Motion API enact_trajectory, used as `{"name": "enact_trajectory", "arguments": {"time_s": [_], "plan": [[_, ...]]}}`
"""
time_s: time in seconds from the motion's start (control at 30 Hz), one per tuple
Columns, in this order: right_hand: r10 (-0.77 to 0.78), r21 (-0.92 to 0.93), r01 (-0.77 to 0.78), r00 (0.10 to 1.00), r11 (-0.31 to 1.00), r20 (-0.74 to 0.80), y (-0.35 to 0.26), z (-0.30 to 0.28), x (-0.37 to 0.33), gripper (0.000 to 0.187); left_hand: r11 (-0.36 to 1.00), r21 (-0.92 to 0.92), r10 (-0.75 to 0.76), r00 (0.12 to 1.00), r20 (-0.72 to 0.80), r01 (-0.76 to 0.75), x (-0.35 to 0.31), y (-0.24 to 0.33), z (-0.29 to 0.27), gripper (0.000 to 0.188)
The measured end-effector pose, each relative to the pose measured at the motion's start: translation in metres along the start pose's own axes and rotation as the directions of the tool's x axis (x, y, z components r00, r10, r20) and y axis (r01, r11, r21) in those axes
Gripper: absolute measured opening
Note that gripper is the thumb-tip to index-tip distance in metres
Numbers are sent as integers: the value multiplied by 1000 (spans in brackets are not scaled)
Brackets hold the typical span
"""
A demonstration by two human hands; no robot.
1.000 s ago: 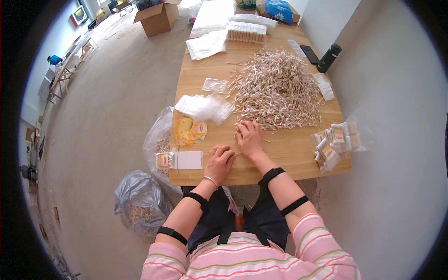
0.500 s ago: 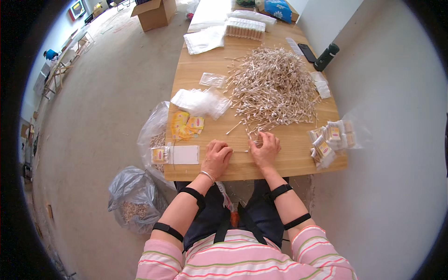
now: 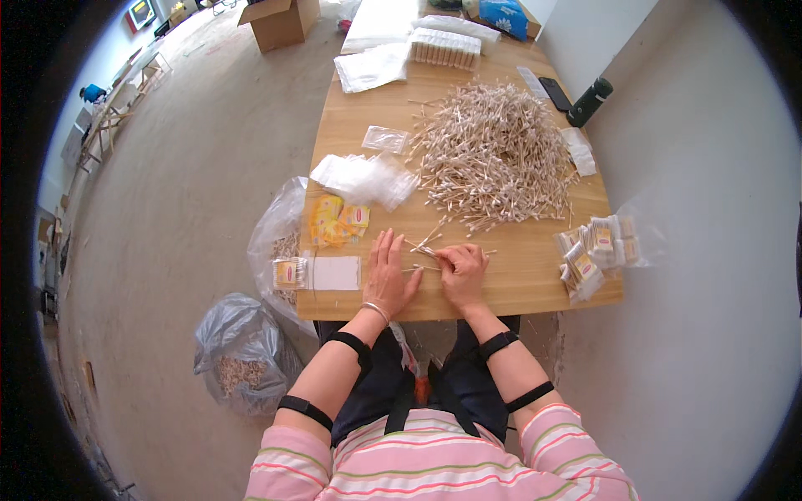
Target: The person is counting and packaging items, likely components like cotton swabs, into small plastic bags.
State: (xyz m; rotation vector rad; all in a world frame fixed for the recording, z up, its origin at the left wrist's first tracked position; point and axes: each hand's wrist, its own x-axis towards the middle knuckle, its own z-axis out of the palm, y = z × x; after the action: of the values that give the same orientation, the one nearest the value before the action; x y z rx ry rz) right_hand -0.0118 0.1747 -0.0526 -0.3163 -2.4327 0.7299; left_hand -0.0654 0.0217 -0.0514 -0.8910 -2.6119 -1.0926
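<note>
Left hand lies flat, palm down, fingers spread on the wooden table near its front edge, gripping nothing; its fingertips are just beside a few loose swabs. Right hand sits just to its right, fingers curled in over those swabs, pinching or gathering some against the tabletop; exact grip can't be told from this view. The swabs lie between the two hands, a short way in front of the big swab pile that covers the table's middle. Left of the left hand: a white card with a small packed swab pouch at the table edge, and yellow sachets behind them. A heap of clear bags sits left of the pile. Filled pouches are stacked at the right edge. Far end holds a tray of boxed swabs, a phone and a dark bottle. Two plastic sacks stand on the floor, left of the table. Black bands on both forearms, pink striped sleeves.
</note>
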Motion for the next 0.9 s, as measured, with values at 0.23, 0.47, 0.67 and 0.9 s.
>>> {"name": "enact_trajectory", "arguments": {"time_s": [0.23, 0.47, 0.67, 0.9], "plan": [[-131, 125, 112, 980, 986, 153, -2, 9, 5, 17, 999, 14, 32, 995, 91, -33, 2, -6, 1, 66], [-303, 20, 314, 894, 949, 331, -9, 19, 47, 29, 987, -156, -23, 997, 73, 34, 2, -4, -1, 72], [-394, -3, 444, 800, 896, 453, 4, 23, 61, 17, 990, -137, -31, 999, 24, 34, 2, -2, -3, 78], [-223, -108, 266, 926, 958, 306, 28, 11, 40, 5, 978, -194, -72, 997, 42, 79, 3, -1, -3, 79]]}}
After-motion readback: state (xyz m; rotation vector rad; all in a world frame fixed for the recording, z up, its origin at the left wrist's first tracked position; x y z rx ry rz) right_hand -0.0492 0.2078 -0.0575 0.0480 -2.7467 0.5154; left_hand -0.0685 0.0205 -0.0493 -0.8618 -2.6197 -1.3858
